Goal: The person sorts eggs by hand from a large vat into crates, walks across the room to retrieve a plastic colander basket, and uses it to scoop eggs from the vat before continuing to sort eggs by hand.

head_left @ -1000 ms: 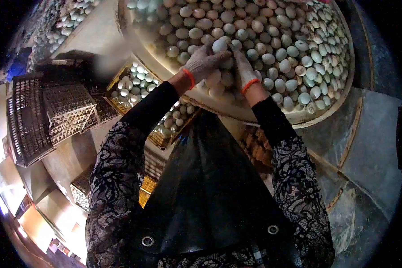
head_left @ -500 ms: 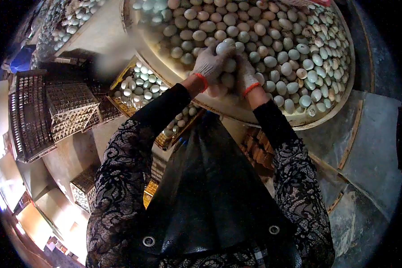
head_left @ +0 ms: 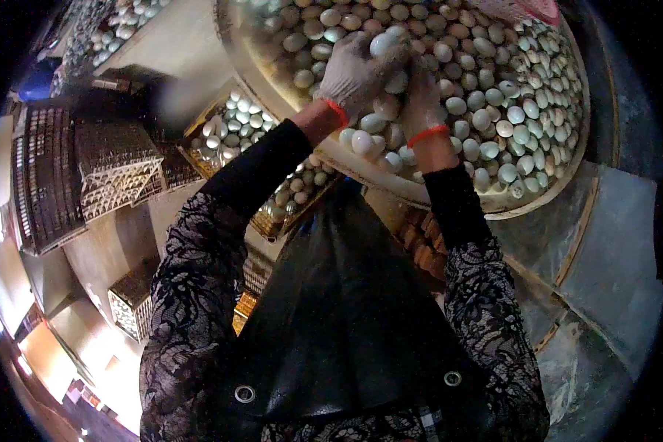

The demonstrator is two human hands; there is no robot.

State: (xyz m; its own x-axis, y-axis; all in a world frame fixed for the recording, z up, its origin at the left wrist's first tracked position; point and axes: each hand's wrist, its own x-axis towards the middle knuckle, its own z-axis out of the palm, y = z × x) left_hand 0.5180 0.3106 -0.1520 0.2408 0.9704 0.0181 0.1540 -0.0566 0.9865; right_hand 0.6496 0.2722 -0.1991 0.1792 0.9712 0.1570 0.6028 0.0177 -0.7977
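Many pale, bluish and brownish eggs point(head_left: 481, 118) fill a large round tub point(head_left: 331, 156) at the top. My left hand point(head_left: 351, 72), in a white knit glove with an orange cuff, is closed around a pale egg point(head_left: 381, 45) at its fingertips. Just right of it is my right hand point(head_left: 422, 104), gloved the same way, low among the eggs with its fingers pointing away from me. Its fingertips are dim and blurred, so what they touch is hidden. Loose eggs lie between the two wrists near the tub's near rim.
Crates of eggs point(head_left: 233, 125) stand left of the tub, below my left forearm. Dark plastic crates point(head_left: 118, 166) are stacked farther left. A pink mesh basket point(head_left: 527, 9) shows at the tub's far edge. Bricks point(head_left: 422, 239) lie under the near rim. More eggs point(head_left: 121, 29) are at top left.
Both hands have moved apart slightly, my left hand farther up over the eggs and my right hand to the right. More of the pink basket shows at the top.
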